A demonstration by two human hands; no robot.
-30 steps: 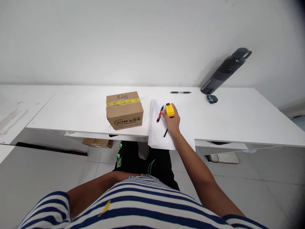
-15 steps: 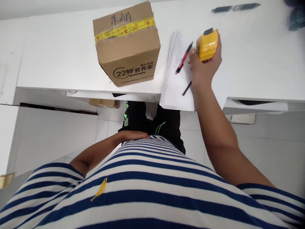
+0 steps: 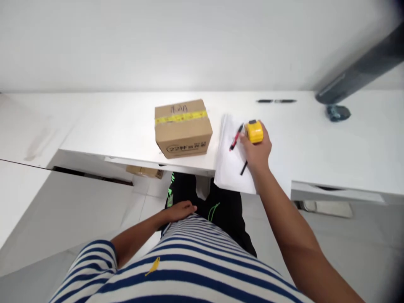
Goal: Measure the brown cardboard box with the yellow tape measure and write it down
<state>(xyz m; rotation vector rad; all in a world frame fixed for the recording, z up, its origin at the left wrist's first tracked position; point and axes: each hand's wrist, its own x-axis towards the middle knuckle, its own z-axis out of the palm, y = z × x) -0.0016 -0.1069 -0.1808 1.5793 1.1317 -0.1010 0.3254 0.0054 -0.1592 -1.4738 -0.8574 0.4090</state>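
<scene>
My right hand is closed around a yellow tape measure over a stack of white paper on the white desk. A red pen lies on the paper just left of my fingers, and a black pen pokes out under my wrist. A taped cardboard box stands to the left of the paper. My left hand rests low against my waist, fingers lying flat, holding nothing.
A black pen lies near the wall at the back. A dark bottle leans at the far right, with a small dark object below it. Another cardboard box sits under the desk.
The view swung down close to the desk and back up again. My right hand keeps its grip on the tape measure. My left hand has come a little further into view at my waist.
</scene>
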